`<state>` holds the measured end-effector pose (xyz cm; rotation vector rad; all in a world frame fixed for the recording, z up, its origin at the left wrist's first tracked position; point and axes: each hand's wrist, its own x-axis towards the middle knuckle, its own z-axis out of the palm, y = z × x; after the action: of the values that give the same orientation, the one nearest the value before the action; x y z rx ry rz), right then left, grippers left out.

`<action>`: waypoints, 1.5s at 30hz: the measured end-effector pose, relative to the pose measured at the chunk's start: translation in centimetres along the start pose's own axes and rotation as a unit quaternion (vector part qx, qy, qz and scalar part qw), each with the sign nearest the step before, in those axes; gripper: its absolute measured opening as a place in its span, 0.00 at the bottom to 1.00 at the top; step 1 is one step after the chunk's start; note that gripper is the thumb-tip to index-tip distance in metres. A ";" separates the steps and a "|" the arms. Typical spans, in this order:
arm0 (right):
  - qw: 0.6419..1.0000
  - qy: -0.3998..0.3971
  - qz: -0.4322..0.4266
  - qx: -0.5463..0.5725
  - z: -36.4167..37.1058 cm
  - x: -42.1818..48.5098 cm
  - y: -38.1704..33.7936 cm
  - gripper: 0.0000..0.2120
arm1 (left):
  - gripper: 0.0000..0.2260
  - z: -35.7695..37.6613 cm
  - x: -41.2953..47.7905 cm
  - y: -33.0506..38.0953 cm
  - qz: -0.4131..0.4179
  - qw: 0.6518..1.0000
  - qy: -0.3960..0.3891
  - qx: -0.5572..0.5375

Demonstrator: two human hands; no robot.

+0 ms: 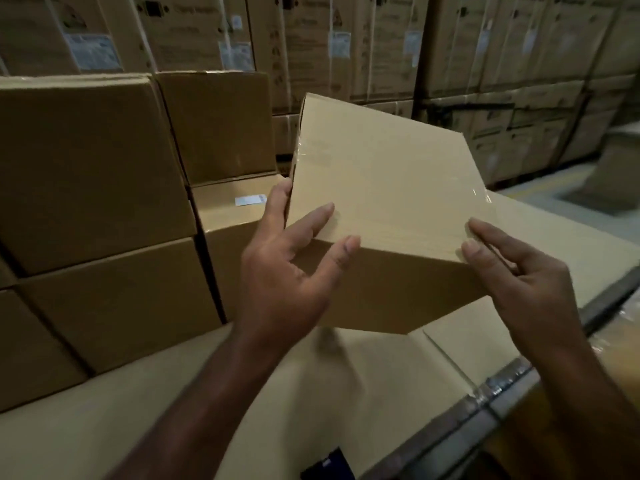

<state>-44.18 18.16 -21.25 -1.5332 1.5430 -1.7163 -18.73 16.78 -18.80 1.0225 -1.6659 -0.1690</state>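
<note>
On the far left, plain brown stacked boxes (86, 174) rise in two tiers. A lower one just behind them carries a small white label (250, 200) on its top. In front of the stack lies a broad, flat cardboard surface (173, 393) that runs across the lower part of the view.

The left hand (287, 275) clasps the near left corner of the box (381, 188). Its fingers are spread wide, with one round the left side, one lying on the top face and the thumb on the near edge. The box is closed, taped along its top and tilted, with its far corner raised. It is held between both hands over the middle of the surface. Its lowest corner is close to the cardboard, but I cannot tell whether it touches.

The right hand (530, 289) presses against the near right corner with straight fingers. The thumb tip rests at the top edge and the other fingers lie along the right side.

Behind everything stands a wall of strapped cartons (381, 46) with printed labels. A metal edge (502, 386) borders the surface on the right, and pale floor (540, 192) shows beyond it.
</note>
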 end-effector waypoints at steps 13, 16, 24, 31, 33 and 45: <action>0.995 0.013 0.063 -0.071 -4.5 -4.2 3.0 0.15 | 0.13 3.7 -6.7 -0.7 -0.160 0.976 -0.009 -0.148; 0.993 -0.004 0.094 -0.065 -4.4 -3.0 4.1 0.10 | 0.09 5.1 -8.0 -1.5 -0.216 0.967 -0.005 -0.134; 0.970 -0.150 0.158 -0.106 -4.4 2.7 6.8 0.05 | 0.10 7.1 -6.3 -2.3 -0.318 0.945 0.027 -0.066; 0.900 -0.335 0.255 -0.111 -3.4 10.0 6.9 0.31 | 0.17 8.2 -0.1 -4.6 -0.483 0.852 -0.142 -0.146; 0.906 -0.340 0.209 -0.141 -2.9 10.9 7.2 0.38 | 0.17 8.7 0.3 -3.9 -0.451 0.870 -0.138 -0.143; 0.940 -0.227 0.244 -0.073 -5.7 11.3 10.7 0.25 | 0.39 13.7 -2.7 -6.7 -0.393 0.910 -0.083 -0.102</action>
<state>-56.94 7.95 -24.25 -1.3354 1.6378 -0.9173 -26.81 9.31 -29.72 1.4954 -1.2557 -0.9634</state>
